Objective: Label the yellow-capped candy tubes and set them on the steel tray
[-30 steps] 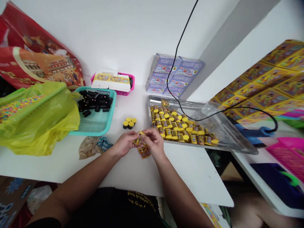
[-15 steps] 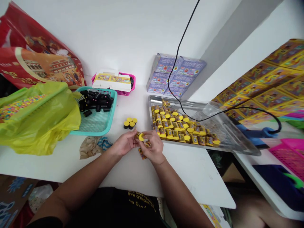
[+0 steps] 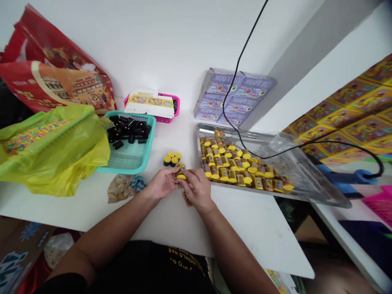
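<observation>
While the left hand [image 3: 163, 184] and the right hand [image 3: 199, 191] met over the middle of the white worktop [image 3: 245, 224], they held one small yellow-and-black cylinder with a printed wrapper [image 3: 181, 170] between them, its round yellow end tilted toward the near edge. Each hand was narrowed to a pinch of thumb and fingers; how flat the wrapper lay beneath them could not be told. Good handling seemed to call for a light, even grip near the two ends, small turns rather than a twist, and a thumb pressed along the wrapper so that no edge lifted or creased.

A flat orange-and-purple printed piece [image 3: 186, 199] lay nearer the near edge, partly hidden by the right hand. Just beyond the hands stood several short black cylinders with yellow tops [image 3: 172, 159]. A shallow silver metal tray [image 3: 320, 184], reaching past the worktop's right edge, held rows of yellow wrapped cylinders [image 3: 231, 163]; toward the left, a turquoise plastic mesh basket [image 3: 127, 160] held glossy black cylinders [image 3: 132, 128].
</observation>
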The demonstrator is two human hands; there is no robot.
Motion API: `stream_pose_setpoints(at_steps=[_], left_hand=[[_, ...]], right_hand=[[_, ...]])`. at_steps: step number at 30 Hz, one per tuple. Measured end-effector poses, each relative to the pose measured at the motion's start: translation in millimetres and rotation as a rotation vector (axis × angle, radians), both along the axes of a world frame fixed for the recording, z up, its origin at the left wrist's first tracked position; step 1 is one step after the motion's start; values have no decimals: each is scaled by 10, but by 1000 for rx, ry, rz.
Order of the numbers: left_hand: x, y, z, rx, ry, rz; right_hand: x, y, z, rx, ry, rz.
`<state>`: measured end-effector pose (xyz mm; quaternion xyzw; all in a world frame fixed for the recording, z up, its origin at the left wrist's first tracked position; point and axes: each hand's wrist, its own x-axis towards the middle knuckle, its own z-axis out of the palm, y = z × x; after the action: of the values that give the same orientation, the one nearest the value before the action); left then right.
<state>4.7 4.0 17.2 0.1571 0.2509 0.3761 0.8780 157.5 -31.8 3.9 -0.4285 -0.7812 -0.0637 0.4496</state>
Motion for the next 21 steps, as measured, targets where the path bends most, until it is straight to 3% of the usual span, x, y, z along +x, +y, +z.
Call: stream_pose_setpoints(at_steps=[3, 9, 17, 21], left_hand=[[3, 6, -16, 11, 28, 30], [19, -16, -9, 35, 94, 67], [25, -25, -22, 101, 219, 145], [36, -45, -29, 105, 174, 96]], right_hand=[[7, 5, -12, -24, -26, 10], [-6, -1, -21, -30, 150, 16], [3, 50, -70, -57, 12, 43], [-20, 34, -72, -124, 161, 33]])
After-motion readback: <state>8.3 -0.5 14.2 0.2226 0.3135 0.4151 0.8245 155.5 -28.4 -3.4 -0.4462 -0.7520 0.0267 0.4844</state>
